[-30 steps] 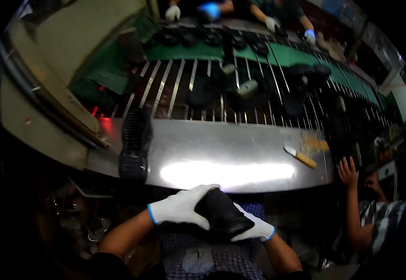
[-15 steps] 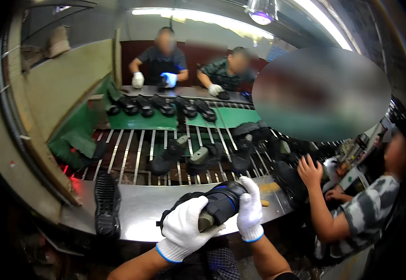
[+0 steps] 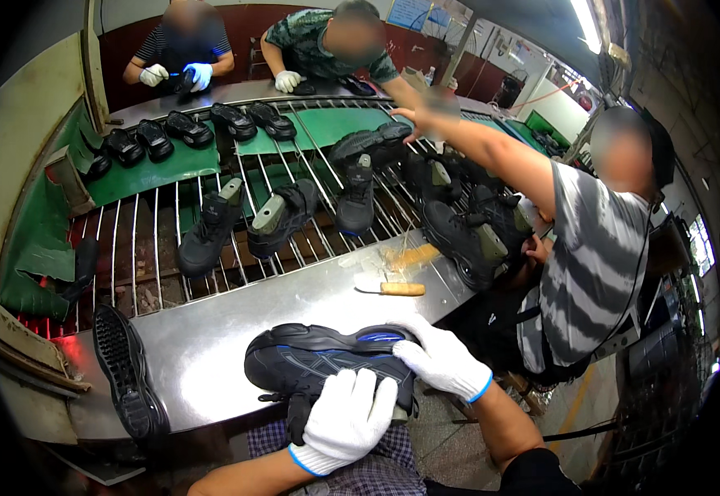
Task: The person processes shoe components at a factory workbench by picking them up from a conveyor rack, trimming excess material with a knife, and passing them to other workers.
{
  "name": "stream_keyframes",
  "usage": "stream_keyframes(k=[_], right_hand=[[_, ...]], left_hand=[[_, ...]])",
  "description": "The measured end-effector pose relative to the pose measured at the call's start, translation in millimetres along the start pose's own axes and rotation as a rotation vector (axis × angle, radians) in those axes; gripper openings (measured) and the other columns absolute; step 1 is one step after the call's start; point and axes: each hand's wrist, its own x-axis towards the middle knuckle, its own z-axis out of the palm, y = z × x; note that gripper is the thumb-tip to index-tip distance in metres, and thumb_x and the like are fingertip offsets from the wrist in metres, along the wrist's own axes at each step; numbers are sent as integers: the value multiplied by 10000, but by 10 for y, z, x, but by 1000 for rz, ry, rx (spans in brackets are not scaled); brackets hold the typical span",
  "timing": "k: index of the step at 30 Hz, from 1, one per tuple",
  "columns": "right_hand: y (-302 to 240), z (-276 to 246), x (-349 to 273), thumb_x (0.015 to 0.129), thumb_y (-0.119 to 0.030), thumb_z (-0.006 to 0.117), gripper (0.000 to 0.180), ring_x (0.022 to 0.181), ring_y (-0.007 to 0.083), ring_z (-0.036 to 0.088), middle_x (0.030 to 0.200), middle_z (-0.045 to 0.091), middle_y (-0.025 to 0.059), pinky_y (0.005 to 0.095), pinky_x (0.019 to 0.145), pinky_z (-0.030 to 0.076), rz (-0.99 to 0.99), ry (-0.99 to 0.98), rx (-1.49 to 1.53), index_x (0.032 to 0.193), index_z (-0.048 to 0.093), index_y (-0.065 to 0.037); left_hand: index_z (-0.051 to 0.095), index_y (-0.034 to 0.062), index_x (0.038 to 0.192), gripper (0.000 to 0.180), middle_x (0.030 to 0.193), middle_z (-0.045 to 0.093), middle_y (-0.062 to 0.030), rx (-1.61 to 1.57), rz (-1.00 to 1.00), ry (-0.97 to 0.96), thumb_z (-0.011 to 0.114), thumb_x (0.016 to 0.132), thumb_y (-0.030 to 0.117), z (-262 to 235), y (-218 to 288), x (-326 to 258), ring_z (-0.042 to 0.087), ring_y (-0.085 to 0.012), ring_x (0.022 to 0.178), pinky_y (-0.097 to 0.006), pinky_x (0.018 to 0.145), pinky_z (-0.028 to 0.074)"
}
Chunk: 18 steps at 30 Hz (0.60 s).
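Metal bench (image 3: 327,285) before a bed of rods (image 3: 158,240); black shoe (image 3: 294,357) between two gloved hands

Shiny and flat, the bench borders the near side of the rods; the black shoe is at its front edge, close to the wearer's body, though whether it rests on the metal cannot be told; it is turned on its side, toe to the left, sole edge facing away. The left hand (image 3: 347,417) bends its fingers against the near side of the upper, thumb hidden, probably to stop the shoe rolling; the right hand (image 3: 442,357) grasps the heel end, fingers curled over it, seemingly to steady the weight.

At the left, an upturned shoe (image 3: 128,368) lies tread uppermost, apart from the hands, perhaps to leave the middle free; a wooden-handled knife (image 3: 401,288) lies flat beyond the right hand, likely kept within reach; shoes (image 3: 210,227) on the rods have pale green forms (image 3: 267,215) in their openings, presumably to hold their shape; green sheets (image 3: 153,179) bear smaller black pieces (image 3: 188,130), maybe so none slips through; a co-worker in a striped shirt (image 3: 591,281) stretches an arm across the rods.
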Motion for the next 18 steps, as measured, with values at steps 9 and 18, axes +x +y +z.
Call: stream_keyframes(k=[9,18], right_hand=[[186,168,672,1040,-162,571,336,1135,269,713,1289,717,165,348,1013,540,-387,177,161,1313,690,-8],[1839,144,1310,878,-166,688,424,1038,459,677,1167,654,238,549,877,564,70,470,-738,1281,598,-73]], left_hand=[[656,124,1276,797,1114,699,-144,18,-269,143,1036,584,228,-939,-371,53,740,-355,837,-416,733,621],[422,12,1429,656,1212,661,-122,-242,-1185,635,826,915,62,-1660,-630,-1128,659,-168,1072,-316,890,605]])
